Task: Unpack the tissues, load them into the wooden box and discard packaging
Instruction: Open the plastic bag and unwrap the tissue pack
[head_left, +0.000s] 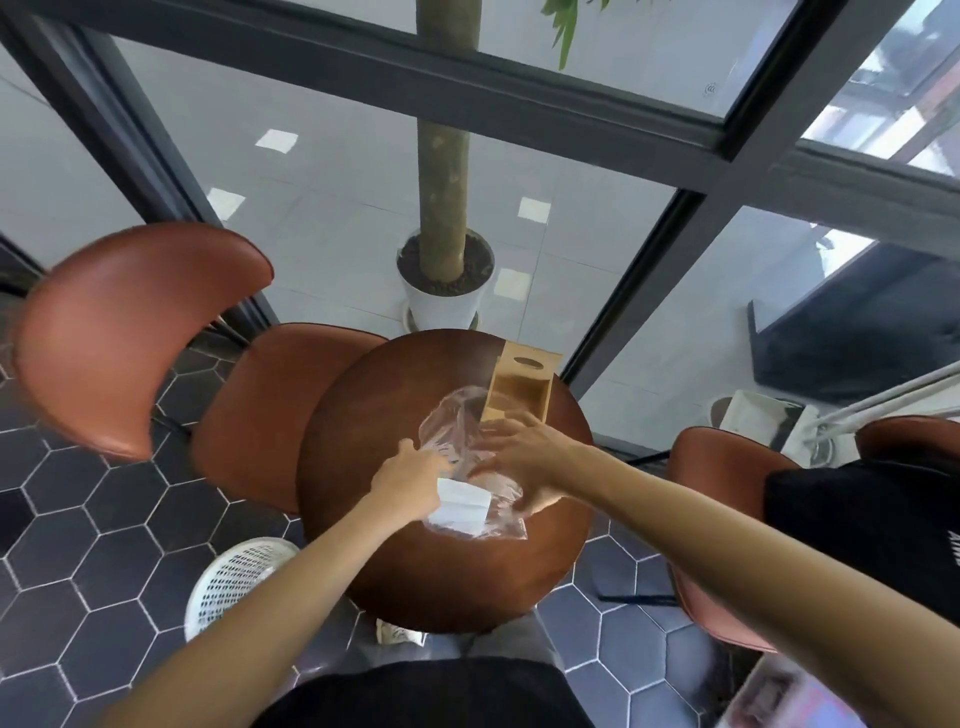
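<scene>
A stack of white tissues (464, 506) lies on the round brown table (395, 561), partly inside clear plastic packaging (449, 421) that spreads up toward the wooden box. The wooden box (521, 391) lies open at the table's far edge, its lid with an oval slot behind it. My left hand (410, 480) grips the left end of the tissues and plastic. On the right, my right hand (524, 457) holds the plastic, fingers spread over it, just below the box.
A white perforated waste basket (234, 582) stands on the floor left of the table. Brown chairs (135, 332) sit left and right (722, 519). A potted tree (445, 280) stands behind the table by the glass wall.
</scene>
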